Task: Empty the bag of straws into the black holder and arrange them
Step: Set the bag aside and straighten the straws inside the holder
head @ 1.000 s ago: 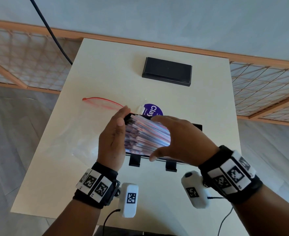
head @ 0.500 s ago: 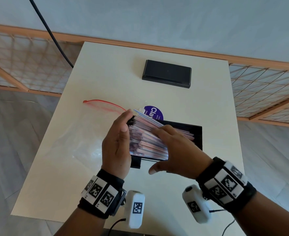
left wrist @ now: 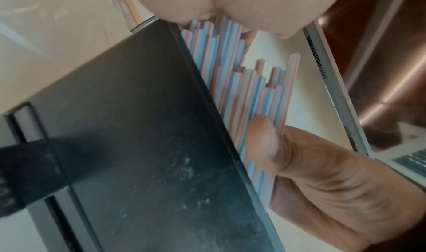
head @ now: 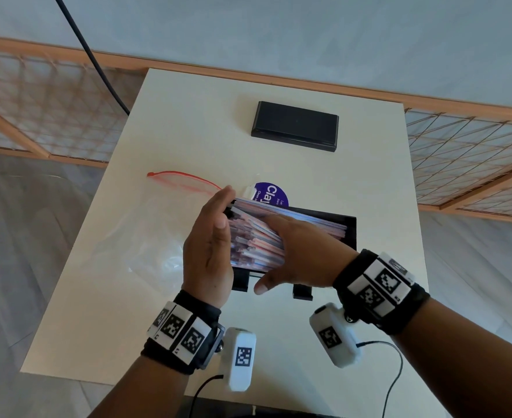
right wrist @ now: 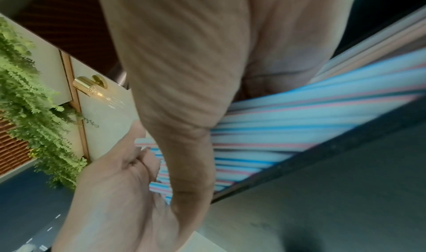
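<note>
Both hands on the straws, neither one gripping. Left hand [head: 209, 245] flat, fingers straight, palm set against the straw ends at 9 o'clock of the holder, squaring them up. Right hand [head: 300, 257] spread loosely over the top of the pile from 4 o'clock, thumb out past the near wall; presses down, pinches nothing.

Straws [head: 257, 239] lie lengthwise in the black holder [head: 350, 227], heaped above its rim and slanting, with the ends at 9 o'clock ragged in the left wrist view, some poking farther out than others. Bag [head: 146, 236] lies limp on the table [head: 278, 164] at 9 o'clock of the holder, red zip toward 12, seemingly empty.

Emptying looks done, then. Arranging under way and not finished: pile skewed, not level, bare black showing at the holder's 3 o'clock end.

Flat black lid [head: 295, 126] sits well apart at 12 o'clock.

Against one second ago: pile lower and flatter in the holder, more of its 3 o'clock end uncovered, left palm kept at the ends throughout.
</note>
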